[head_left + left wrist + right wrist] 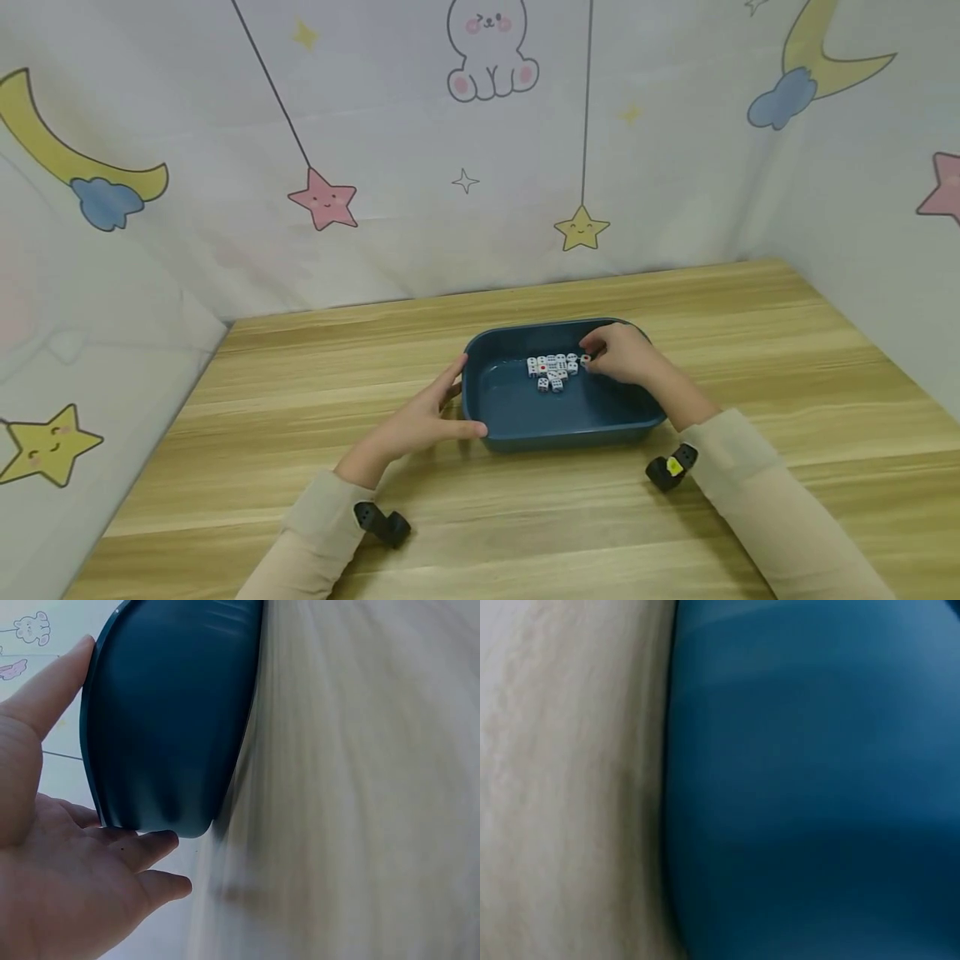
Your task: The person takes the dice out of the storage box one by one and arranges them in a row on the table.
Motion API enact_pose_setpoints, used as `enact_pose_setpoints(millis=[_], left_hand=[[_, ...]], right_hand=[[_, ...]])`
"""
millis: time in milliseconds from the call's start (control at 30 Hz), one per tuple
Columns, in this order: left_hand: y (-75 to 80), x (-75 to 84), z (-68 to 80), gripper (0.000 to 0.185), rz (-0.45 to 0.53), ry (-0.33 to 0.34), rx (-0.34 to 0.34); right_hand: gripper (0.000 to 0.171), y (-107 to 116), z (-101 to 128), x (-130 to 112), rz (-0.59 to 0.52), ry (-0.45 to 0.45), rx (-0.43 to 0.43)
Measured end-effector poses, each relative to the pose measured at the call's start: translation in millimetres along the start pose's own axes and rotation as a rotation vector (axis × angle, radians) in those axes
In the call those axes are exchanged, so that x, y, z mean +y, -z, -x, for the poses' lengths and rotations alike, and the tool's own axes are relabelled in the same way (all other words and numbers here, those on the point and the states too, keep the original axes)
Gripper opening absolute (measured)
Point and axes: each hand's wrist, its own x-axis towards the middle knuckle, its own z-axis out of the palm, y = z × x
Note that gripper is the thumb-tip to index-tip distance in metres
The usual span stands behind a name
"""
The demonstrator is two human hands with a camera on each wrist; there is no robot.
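A dark blue rectangular tray [570, 434] rests on the table and holds a cluster of small white dice [552, 367] near its middle and far side. My left hand [420, 423] is spread against the tray's left end, its thumb on the near corner and its fingers along the outer wall. In the left wrist view, the same hand [67, 862] touches the tray wall [165, 720]. Over the tray's right part, my right hand [626, 354] reaches in with bent fingers. A die with a red dot [586, 359] sits between its thumb and fingertips.
The wood-grain table [337, 367] extends around the tray. White fabric with printed stars and moons [420, 250] hangs behind and along both sides. A black wrist camera [382, 525] is on the left sleeve, and another camera [671, 467] is on the right. The right wrist view shows the tray's outer wall [810, 765].
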Motion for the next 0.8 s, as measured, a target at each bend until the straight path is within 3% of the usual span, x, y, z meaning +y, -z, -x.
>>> enact_pose_setpoints(millis=[467,800], left_hand=[[-1.8,-2.5,-3.4,0.109,0.036,0.001,-0.014],[-2.3,-4.5,-1.9,0.109,0.032,0.015,0.002]], right_hand=[[0.033,-1.9,-7.0,6.4,-0.007,-0.085,-0.095],[0.026,-2.9,-7.4,5.2,0.041,-0.044,-0.077]])
